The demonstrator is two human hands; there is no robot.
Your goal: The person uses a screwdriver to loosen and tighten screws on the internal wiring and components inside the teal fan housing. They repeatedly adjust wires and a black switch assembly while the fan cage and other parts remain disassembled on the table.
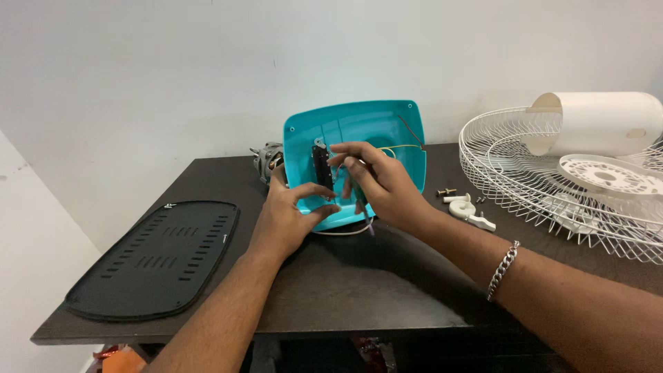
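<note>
Bright, even indoor light, soft and diffuse from above. White wall (173, 76) slightly blown out, no hard glare. Weak shadows under the forearms on the dark table (359, 283). Centre reasonably sharp; fine detail in the wire fan guard (525, 166) soft. Mild wide-angle stretch at the edges.

No packages, labels, signs or screens show anywhere here — not on the dark table (345, 290), nor near it.

left hand (286, 217) | grips turquoise housing (359, 138) | right hand (383, 183) inside (tool blurred)
</note>
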